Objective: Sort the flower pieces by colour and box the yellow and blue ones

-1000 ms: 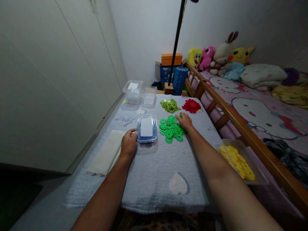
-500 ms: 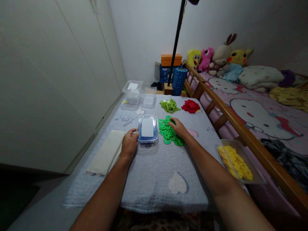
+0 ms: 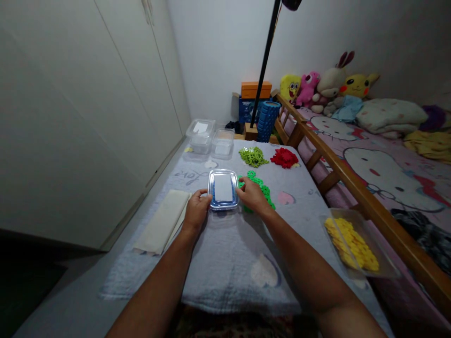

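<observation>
A clear lidded plastic container [image 3: 223, 189] with blue contents and a white label on its lid is between my hands on the cloth-covered table. My left hand [image 3: 197, 210] grips its left side near the front corner. On the right side, my right hand [image 3: 252, 194] has its fingers closed against the container's edge. That hand partly covers a pile of green flower-shaped plastic discs [image 3: 266, 191]. Farther back lie a lime-green pile of pieces [image 3: 252, 157] and a red pile of pieces [image 3: 284, 158].
Clear plastic boxes [image 3: 223, 143] stand at the table's back left. A folded cream cloth [image 3: 164, 220] lies left of my left hand. At the right edge sits an open clear box of yellow pieces [image 3: 352, 244], beside the wooden bed rail [image 3: 334, 164]. A black pole [image 3: 265, 65] rises behind the table.
My right hand has moved left from the green discs to the container's right side. My left hand stays at the container's left side. The whole view has shifted slightly.
</observation>
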